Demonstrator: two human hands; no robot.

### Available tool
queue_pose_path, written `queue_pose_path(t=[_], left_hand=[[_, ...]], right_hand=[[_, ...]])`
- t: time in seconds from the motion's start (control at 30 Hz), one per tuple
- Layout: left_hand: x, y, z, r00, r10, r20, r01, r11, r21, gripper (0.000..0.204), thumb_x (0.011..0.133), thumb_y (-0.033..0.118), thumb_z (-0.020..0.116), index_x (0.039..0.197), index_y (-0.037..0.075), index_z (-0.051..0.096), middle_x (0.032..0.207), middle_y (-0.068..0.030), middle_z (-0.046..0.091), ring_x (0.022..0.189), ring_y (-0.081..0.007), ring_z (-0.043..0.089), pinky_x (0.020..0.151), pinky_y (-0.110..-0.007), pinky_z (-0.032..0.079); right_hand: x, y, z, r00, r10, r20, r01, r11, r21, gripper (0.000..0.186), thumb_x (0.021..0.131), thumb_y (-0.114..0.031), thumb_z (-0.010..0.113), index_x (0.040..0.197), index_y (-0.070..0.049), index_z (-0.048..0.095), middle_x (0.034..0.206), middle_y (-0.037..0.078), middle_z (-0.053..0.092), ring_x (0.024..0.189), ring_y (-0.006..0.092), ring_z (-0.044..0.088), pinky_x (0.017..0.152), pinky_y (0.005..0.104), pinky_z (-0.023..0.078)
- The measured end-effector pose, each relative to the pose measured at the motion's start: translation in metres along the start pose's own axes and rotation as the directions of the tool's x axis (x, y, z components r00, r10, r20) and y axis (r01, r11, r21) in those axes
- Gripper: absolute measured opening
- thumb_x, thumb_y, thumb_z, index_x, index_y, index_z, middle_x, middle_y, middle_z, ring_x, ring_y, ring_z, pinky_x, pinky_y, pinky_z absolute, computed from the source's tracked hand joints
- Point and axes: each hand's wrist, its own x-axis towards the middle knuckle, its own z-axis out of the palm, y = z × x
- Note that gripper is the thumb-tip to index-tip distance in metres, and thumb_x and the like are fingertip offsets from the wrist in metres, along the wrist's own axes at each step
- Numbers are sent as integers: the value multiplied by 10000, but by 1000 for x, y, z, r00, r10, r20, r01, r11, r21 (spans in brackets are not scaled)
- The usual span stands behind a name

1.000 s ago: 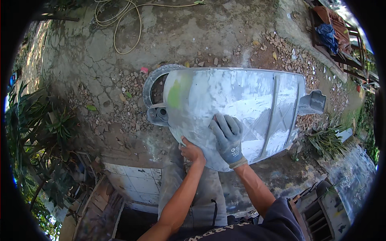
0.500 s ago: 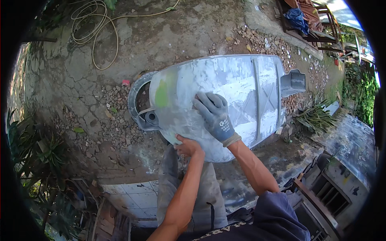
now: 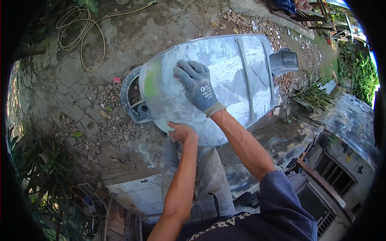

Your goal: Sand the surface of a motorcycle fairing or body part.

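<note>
A large, rounded grey molded panel (image 3: 173, 102) with white filler patches and a pale green spot lies in front of me. My right hand (image 3: 195, 82), in a grey work glove, presses on its upper face left of the middle. At the gloved fingertips shows the edge of a thin brownish piece, seemingly sandpaper (image 3: 175, 73); the rest of it is under the fingers. My bare left hand (image 3: 183, 133) is closed on the panel's near edge, thumb on top. Its other fingers are partly hidden.
A ring-shaped end (image 3: 125, 94) juts from the panel's left, and a grey bracket-like part (image 3: 284, 62) from its right. Stones and rubble (image 3: 106, 116) lie around it. A coiled hose (image 3: 82, 30) is at the far left. Potted-type leafy plants (image 3: 50, 160) stand at the left.
My gloved right hand has slid over the panel toward its far edge and slightly left. My left hand keeps its hold on the near edge. The whole view has shifted a little.
</note>
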Motion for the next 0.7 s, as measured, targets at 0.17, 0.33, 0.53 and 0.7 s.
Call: queue_pose_path(t=[0.17, 0.33, 0.53, 0.7], left_hand=[[-6, -6, -7, 999, 25, 45, -23, 998, -50, 1006, 1054, 794, 317, 1741, 71, 185, 1773, -290, 188, 1605, -514, 284, 1288, -630, 346], [-7, -2, -6, 999, 43, 2, -43, 989, -140, 1018, 1066, 783, 310, 1726, 18, 189, 1771, -320, 162, 1620, -511, 249, 1314, -594, 319], [9, -10, 0, 994, 110, 22, -105, 980, -168, 998, 1065, 753, 379, 1679, -31, 303, 1719, -367, 257, 1558, -545, 356, 1273, -617, 369], [9, -6, -1, 994, 109, 10, -106, 981, -164, 965, 1073, 723, 384, 1661, -40, 332, 1684, -339, 337, 1530, -556, 386, 1262, -614, 378]], right_hand=[[-95, -19, -18, 999, -23, 43, 26, 997, -78, 436, 858, -90, 749, 1290, -90, 693, 1469, 70, 654, 1377, 285, 568, 1131, 490, 462], [-11, -1, -3, 994, -109, 20, 107, 990, 89, 359, 883, -101, 727, 1239, -81, 695, 1380, 58, 673, 1291, 283, 593, 1092, 470, 475], [-103, -1, -22, 998, -46, 39, 46, 999, 2, 416, 894, -82, 719, 1309, -101, 702, 1433, 63, 654, 1319, 282, 577, 1116, 461, 469], [-21, 31, -8, 985, -166, 48, 162, 984, 79, 425, 903, -108, 736, 1327, -111, 711, 1449, 65, 653, 1324, 282, 590, 1105, 453, 482]])
